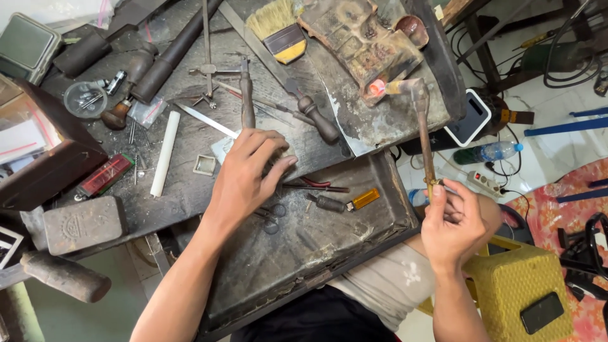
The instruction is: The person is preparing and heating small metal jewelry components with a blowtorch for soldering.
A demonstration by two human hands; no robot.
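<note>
Pinching the long brass blowtorch (423, 136) near its valve, the right hand (455, 225) aims its flame at a glowing orange piece (377, 87) on the charred soldering block (354, 44), well apart from the fingers; a wobble could scorch the nearby bristle brush (278, 28). The left hand (248, 174) rests loosely curled on the tabletop (190, 183), grasping nothing visible.

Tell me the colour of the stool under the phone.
Yellow woven stool, with a black phone on it; head view.

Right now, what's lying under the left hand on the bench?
The left hand covers a dark object at the tray's edge; its kind cannot be told. A metal file and scissors poke out beside it.
</note>
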